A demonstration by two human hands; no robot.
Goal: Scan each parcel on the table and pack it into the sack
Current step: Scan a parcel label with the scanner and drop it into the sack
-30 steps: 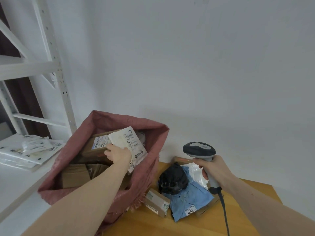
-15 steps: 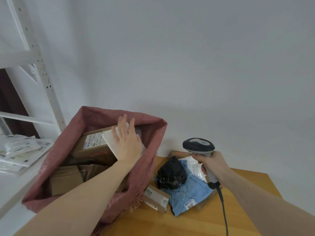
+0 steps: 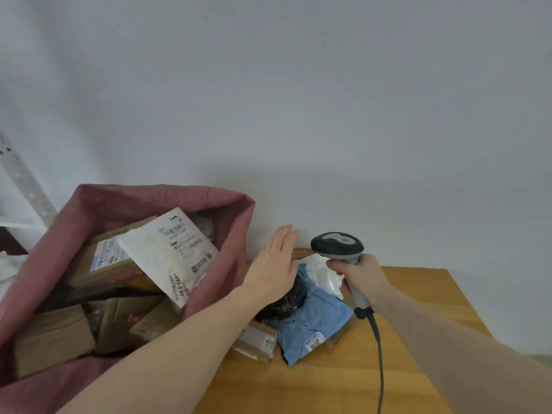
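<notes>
Over the bench point(image 3: 373, 377) my left hand point(image 3: 273, 268) hovers flat, fingers straight and together, holding nothing, above the heap of parcels not yet packed: a black bag point(image 3: 285, 303), a blue mailer point(image 3: 316, 327) with its label facing up, and a small carton point(image 3: 257, 342) at the sack's foot. I judge it is placed to take the black bag next. My right hand point(image 3: 355, 276) grips the scanner point(image 3: 337, 245) by its handle, head tipped toward the heap so a label can be read at once. Just beside the heap stands the sack point(image 3: 209, 201), mouth open, where a white labelled parcel point(image 3: 170, 252) lies aslant on brown boxes point(image 3: 113, 264).
</notes>
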